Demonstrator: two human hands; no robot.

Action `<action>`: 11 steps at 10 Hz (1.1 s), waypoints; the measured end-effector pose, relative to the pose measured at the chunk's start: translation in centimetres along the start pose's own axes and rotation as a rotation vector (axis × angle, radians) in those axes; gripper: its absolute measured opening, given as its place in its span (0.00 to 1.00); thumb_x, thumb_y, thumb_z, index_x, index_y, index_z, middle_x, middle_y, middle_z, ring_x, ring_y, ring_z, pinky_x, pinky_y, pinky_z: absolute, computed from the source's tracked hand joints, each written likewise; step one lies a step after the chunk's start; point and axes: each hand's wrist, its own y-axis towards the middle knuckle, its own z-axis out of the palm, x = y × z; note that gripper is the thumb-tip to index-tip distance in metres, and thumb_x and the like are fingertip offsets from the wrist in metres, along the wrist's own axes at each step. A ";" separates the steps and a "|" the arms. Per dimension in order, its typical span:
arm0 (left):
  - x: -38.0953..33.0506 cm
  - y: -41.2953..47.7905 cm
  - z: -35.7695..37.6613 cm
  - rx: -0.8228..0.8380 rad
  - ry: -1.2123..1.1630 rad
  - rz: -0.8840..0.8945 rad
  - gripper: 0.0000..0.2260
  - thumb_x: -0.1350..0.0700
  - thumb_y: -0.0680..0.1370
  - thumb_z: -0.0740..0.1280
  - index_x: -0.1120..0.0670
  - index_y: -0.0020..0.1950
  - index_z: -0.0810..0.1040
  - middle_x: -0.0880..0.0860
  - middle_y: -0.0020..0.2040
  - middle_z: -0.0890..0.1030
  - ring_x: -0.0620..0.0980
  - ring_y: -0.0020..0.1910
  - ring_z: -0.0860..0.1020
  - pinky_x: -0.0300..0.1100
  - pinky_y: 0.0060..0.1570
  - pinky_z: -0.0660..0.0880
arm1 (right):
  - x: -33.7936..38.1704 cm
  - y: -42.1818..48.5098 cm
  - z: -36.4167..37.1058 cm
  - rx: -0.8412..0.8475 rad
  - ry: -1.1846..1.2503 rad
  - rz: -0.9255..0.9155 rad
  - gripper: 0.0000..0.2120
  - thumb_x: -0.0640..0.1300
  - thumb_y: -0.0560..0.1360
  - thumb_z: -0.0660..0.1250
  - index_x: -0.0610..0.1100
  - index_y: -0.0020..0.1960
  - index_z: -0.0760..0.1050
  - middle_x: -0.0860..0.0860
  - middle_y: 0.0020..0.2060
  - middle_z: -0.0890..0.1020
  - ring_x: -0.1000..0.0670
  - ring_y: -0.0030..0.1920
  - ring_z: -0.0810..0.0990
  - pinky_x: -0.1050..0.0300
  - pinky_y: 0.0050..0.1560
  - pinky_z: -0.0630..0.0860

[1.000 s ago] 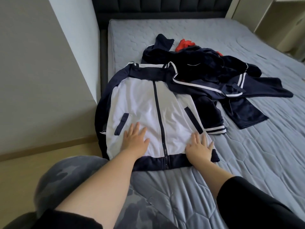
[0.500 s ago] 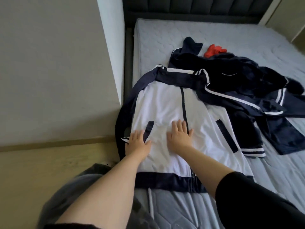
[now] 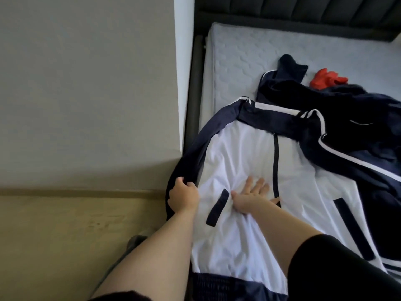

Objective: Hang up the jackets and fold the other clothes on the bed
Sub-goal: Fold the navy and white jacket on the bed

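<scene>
A white zip jacket (image 3: 243, 153) with navy sleeves and hem lies front-up on the grey bed (image 3: 249, 59). Its navy left sleeve (image 3: 201, 135) hangs over the bed's left edge. My left hand (image 3: 183, 196) grips that sleeve low down, fingers curled round the fabric. Flat on the white front, my right hand (image 3: 251, 196) presses between the navy pocket strip and the zip. A heap of dark navy clothes (image 3: 351, 127) with white stripes overlaps the jacket's right shoulder. A red garment (image 3: 325, 80) peeks out behind the heap.
A grey wall (image 3: 86, 94) stands close on the left, ending in a white corner beside the bed frame (image 3: 193, 94). Wooden floor (image 3: 65, 235) runs below it. A dark padded headboard (image 3: 303, 16) closes the far end.
My left hand slid off the white front to the left and took hold of the navy sleeve. The right hand moved slightly right and stays flat. The view swung further left.
</scene>
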 end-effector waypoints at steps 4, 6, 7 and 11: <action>2.0 3.3 -0.2 -0.060 0.122 0.090 0.03 0.57 0.74 0.66 0.55 0.45 0.78 0.57 0.60 0.71 0.58 0.59 0.69 0.44 0.55 0.67 | 0.1 0.0 0.5 -0.022 -0.001 0.003 0.36 0.65 0.78 0.41 0.48 0.75 0.28 0.43 0.74 0.30 0.40 0.74 0.32 0.27 0.66 0.37; 1.7 3.8 -0.3 0.172 -0.001 0.261 0.14 0.55 0.72 0.65 0.53 0.31 0.63 0.56 0.53 0.74 0.49 0.36 0.69 0.41 0.32 0.62 | 0.1 0.1 0.6 -0.029 -0.014 -0.004 0.36 0.65 0.78 0.41 0.48 0.74 0.27 0.43 0.75 0.31 0.40 0.75 0.32 0.27 0.67 0.39; 1.6 4.0 -0.9 0.290 -0.102 0.176 0.13 0.47 0.70 0.69 0.50 0.49 0.70 0.50 0.54 0.76 0.45 0.44 0.74 0.41 0.40 0.67 | 0.0 0.0 0.6 -0.032 -0.006 -0.009 0.36 0.65 0.78 0.41 0.48 0.74 0.27 0.43 0.74 0.31 0.40 0.75 0.32 0.27 0.67 0.38; 4.2 5.2 -2.9 0.057 0.276 0.125 0.09 0.58 0.77 0.61 0.62 0.49 0.78 0.63 0.51 0.80 0.63 0.51 0.78 0.47 0.46 0.72 | 0.1 -0.7 0.4 -0.051 0.009 -0.025 0.35 0.64 0.79 0.41 0.47 0.76 0.29 0.42 0.75 0.33 0.40 0.75 0.33 0.28 0.68 0.39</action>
